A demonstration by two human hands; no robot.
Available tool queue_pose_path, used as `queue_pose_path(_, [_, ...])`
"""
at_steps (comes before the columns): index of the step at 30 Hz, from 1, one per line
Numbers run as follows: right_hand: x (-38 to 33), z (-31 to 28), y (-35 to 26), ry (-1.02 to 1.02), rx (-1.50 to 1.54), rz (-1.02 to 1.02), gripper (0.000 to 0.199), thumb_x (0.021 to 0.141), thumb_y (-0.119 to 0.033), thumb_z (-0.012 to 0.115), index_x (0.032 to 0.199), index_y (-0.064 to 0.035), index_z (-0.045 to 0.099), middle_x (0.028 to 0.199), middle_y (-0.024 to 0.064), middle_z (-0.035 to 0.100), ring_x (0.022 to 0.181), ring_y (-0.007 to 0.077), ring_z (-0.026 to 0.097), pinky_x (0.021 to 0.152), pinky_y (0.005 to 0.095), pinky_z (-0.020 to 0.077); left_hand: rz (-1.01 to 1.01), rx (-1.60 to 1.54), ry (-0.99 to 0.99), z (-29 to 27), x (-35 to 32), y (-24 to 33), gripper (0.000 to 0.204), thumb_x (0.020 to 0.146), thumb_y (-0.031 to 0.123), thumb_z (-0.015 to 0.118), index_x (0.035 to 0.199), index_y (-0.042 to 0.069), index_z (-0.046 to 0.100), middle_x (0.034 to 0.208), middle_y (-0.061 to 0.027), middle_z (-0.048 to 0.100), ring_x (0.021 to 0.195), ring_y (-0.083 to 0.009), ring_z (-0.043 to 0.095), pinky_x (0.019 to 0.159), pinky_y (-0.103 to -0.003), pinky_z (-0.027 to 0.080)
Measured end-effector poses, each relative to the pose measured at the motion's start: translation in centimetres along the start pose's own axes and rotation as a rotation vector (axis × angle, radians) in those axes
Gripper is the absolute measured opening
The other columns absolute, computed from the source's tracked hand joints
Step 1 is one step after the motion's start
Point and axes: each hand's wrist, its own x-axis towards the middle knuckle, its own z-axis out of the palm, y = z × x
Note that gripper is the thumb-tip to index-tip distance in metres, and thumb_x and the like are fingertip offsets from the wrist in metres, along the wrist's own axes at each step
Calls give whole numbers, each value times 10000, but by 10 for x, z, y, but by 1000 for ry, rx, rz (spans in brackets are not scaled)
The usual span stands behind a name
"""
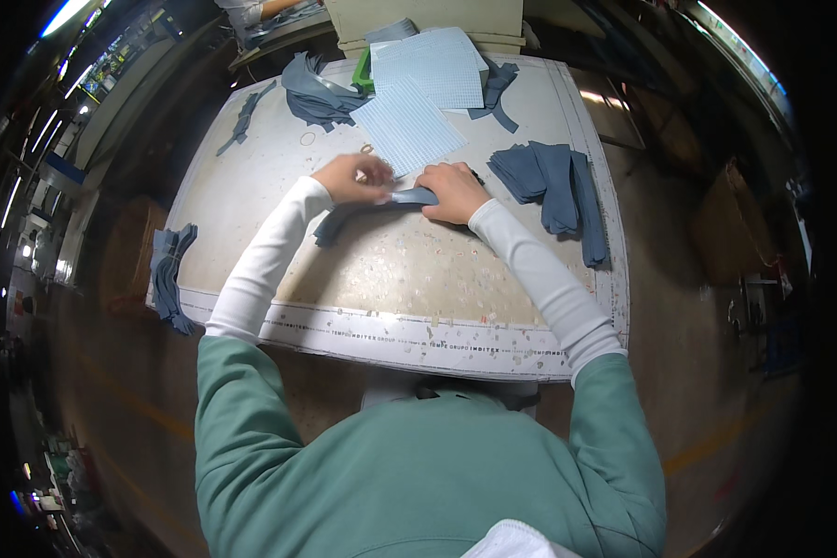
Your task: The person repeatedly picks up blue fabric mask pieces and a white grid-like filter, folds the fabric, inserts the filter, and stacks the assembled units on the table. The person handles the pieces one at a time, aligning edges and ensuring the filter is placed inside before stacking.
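Note:
Near the middle of the table, my right hand (454, 192) is closed over a stack of blue-grey fabric strips (344, 219), its fingers bent down onto them. The strips curve out to the left, below my left hand (352, 177). My left hand is at the upper edge of the strips, fingers curled and smeared by motion; whether it pinches anything cannot be made out. Just beyond both hands lies a pale blue sheet with a fine printed grid (409, 126).
The table (344, 288) carries many tiny paper bits. More strip bundles lie at far left (321, 90), right (553, 181) and over the left edge (170, 279). Further gridded sheets (428, 65) cover part of a green tray (363, 72). Another person's arm (274, 7) shows at the top.

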Motion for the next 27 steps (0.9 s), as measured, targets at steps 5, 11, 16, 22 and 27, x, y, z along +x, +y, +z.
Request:
queue_pose_path(5, [-39, -5, -7, 357, 115, -150, 377, 738, -269, 703, 1083, -128, 643, 1057, 58, 555, 1087, 224, 494, 997, 388, 312, -819, 186, 466, -18, 51, -48, 436, 753, 419, 694, 971, 41, 703, 985, -119, 690, 836, -227, 667, 749, -297, 513])
queue_pose_path(11, [-105, -16, -2, 528, 129, -85, 202, 758, -119, 669, 960, -107, 681, 936, 43, 594, 965, 225, 545, 875, 359, 404, -981, 85, 511, -3, 93, -78, 477, 681, 431, 702, 924, 21, 711, 964, -163, 689, 858, -251, 676, 760, -303, 516])
queue_pose_path(16, [-143, -33, 11, 644, 174, 47, 166, 747, -18, 648, 897, -74, 693, 861, 58, 611, 868, 231, 570, 748, 321, 471, -668, -466, 863, -32, 107, -59, 213, 766, 236, 680, 855, 44, 674, 774, -4, 648, 621, -62, 598, 506, -198, 417])
queue_pose_path(22, [-150, -67, -4, 785, 114, 45, 171, 761, 20, 631, 899, -58, 695, 818, 58, 628, 772, 225, 582, 683, 301, 480, 48, -353, 935, -55, 77, 44, 203, 878, 221, 659, 961, 37, 643, 880, -5, 634, 770, -70, 581, 719, -220, 487])
queue_pose_path(27, [-150, -119, -25, 919, -23, -77, 180, 773, 10, 629, 920, -66, 700, 832, 66, 632, 763, 224, 585, 675, 297, 474, 197, -442, 461, -38, 25, 139, 158, 907, 203, 611, 958, 56, 586, 834, 17, 585, 756, -63, 550, 702, -214, 448])
